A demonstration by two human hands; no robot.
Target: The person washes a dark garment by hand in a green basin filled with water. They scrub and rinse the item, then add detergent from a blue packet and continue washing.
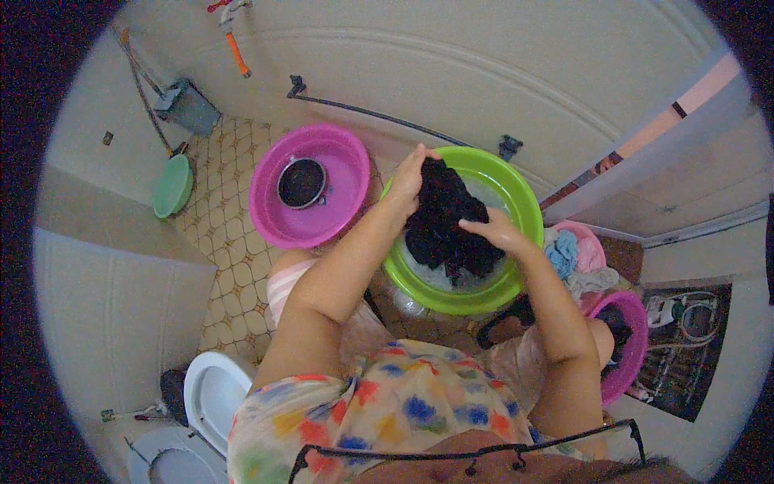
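black cloth (447,218), bunched at the green basin (528,206), lies between both hands, its long axis running far left to near right. the left hand (413,177) holds the far-left end; the right hand (496,231), closer to the near end, grips the right side, thumb uppermost, other fingers hidden. left: pink basin (266,202).

- Left hand (413,175) is gripping farther forward than the right hand (498,231).
- Right hand is clasping, thumb pointing inward.
- Left forearm (363,242) and right forearm (554,292) are slanting inward.
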